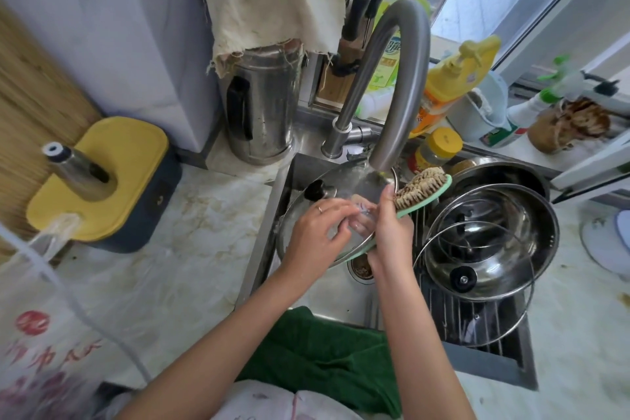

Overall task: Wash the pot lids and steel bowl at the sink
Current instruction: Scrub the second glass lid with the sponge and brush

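Observation:
A glass pot lid [344, 181] with a black knob [315, 190] is tilted over the sink under the faucet spout [387, 153]. My left hand [317, 232] grips its near edge, and some fingers show through the glass. My right hand [388, 232] holds the green handle of a scrubbing brush, whose bristle head [421, 187] points up just right of the lid. On the rack to the right, a steel bowl [549, 232] holds another glass lid [462, 278] with a black knob. A further lid rim [511, 327] leans across it.
The sink drain [361, 269] sits below my hands. A green cloth [324, 351] lies over the sink's front edge. A second steel bowl [494, 174] is behind the rack. A steel kettle [262, 106], knife block [341, 72] and soap bottles [443, 89] stand behind the sink.

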Demonstrator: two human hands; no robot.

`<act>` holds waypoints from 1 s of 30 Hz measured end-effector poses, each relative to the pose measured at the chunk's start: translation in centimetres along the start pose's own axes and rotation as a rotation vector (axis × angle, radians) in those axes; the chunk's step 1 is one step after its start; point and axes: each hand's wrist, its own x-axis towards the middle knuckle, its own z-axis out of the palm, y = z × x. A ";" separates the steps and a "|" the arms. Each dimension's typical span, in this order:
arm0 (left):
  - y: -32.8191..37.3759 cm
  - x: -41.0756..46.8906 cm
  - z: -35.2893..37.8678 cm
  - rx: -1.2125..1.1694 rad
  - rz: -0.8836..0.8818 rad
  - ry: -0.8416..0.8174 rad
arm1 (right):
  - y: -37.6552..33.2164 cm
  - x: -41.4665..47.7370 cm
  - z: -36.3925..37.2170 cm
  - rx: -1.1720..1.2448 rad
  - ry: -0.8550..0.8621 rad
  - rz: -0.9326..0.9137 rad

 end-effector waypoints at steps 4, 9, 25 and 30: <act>0.0 1.7 0.2 -0.026 -0.033 0.007 | -0.4 -0.2 0.2 -0.012 0.007 -0.028; -0.1 -2.7 -1.0 -0.028 -0.006 -0.028 | -0.5 0.2 -0.5 0.004 0.012 0.017; -1.4 -2.0 -0.4 -0.057 -0.043 -0.123 | -0.9 1.7 -1.5 0.057 0.055 -0.014; -2.7 -5.9 -1.6 -0.052 -0.045 -0.077 | -1.3 2.0 -2.1 0.111 0.063 0.022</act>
